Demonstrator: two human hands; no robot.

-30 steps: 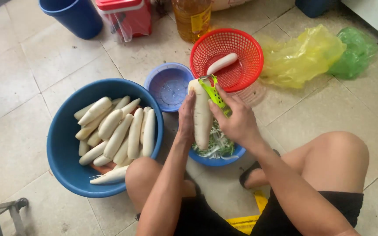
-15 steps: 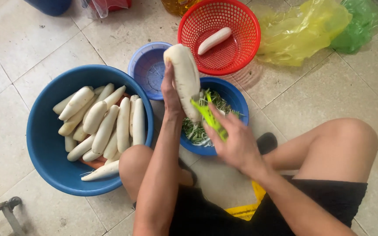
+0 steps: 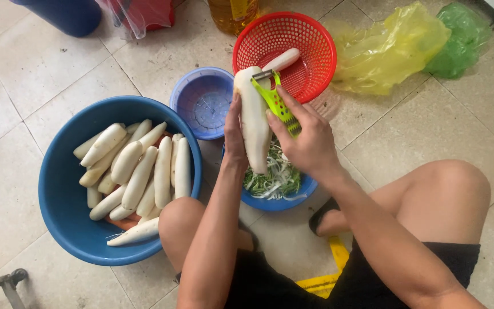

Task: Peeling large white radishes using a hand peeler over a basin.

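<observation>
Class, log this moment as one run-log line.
left hand: holds long white radish | right hand: green plastic peeler at radish top | below: small blue bowl of peelings

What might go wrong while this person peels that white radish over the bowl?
The green peeler in the right hand works close to the left hand gripping the radish, so a slip might nick the fingers. Peelings might miss the small blue bowl and land on the floor. The radish looks wet and might slide free.
</observation>
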